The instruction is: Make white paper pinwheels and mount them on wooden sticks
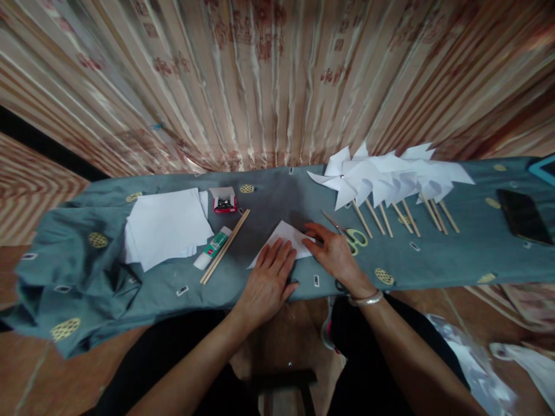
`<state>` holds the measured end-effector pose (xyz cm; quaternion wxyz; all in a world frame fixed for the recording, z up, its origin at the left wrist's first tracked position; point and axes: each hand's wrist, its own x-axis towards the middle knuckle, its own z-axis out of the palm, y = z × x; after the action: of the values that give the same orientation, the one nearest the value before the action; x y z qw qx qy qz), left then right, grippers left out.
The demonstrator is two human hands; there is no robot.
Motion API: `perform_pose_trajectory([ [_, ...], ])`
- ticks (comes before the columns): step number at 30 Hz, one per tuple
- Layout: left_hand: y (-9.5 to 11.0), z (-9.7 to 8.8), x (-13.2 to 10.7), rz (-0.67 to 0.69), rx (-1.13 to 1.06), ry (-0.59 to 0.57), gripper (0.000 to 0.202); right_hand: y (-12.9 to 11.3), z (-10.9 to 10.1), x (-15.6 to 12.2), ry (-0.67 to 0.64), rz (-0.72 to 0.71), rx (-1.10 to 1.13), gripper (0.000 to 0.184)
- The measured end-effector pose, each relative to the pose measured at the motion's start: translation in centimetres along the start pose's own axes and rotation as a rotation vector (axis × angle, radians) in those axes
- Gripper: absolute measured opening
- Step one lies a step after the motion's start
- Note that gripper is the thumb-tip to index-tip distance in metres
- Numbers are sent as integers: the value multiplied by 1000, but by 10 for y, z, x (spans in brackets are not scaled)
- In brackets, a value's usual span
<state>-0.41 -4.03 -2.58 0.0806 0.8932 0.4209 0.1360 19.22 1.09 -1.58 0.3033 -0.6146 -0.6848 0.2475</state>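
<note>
White paper [286,230], partly hidden under left hand [267,282], right corner under right hand [333,249]

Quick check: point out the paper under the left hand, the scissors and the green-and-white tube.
Paper [289,233], head view: its bare upper part.
Scissors [346,232], head view: where blades meet handles.
Green-and-white tube [215,245], head view: its green middle.

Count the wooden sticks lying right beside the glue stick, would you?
2, lying side by side: the left stick, nearer the glue stick, and the right stick, nearer the folded paper. Any beneath them would be hidden.
</note>
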Motion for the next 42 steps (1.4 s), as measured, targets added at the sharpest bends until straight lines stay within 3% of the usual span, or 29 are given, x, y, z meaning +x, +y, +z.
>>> perform_pose_trajectory([
  [28,0,5,1,-22,44,-42,68,0,5,-1,24,-50,-98,32],
  [42,0,7,1,-24,63,-52,70,-1,10,-8,70,-233,-362,32],
])
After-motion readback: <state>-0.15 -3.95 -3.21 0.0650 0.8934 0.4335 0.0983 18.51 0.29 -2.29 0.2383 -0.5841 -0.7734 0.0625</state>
